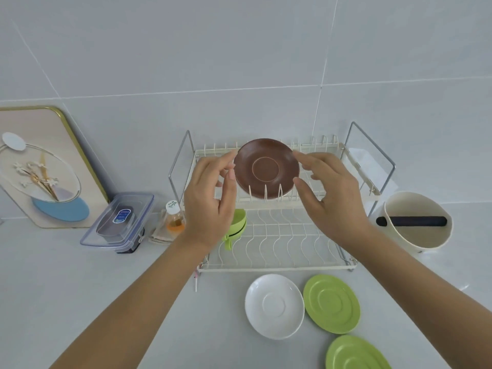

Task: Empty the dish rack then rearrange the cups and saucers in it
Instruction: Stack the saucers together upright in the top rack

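Note:
A brown saucer stands upright in the slots of the top tier of the white wire dish rack. My left hand is at its left rim and my right hand at its right rim. Both have their fingers spread, the fingertips right by the edge without clasping it. Green cups sit at the left end of the lower tier, partly hidden behind my left hand. On the counter in front of the rack lie a white saucer and two green saucers.
A cream tub with a black bar across it stands right of the rack. Left of the rack are a small bottle, a clear lidded box and a gold-edged picture board leaning on the tiled wall.

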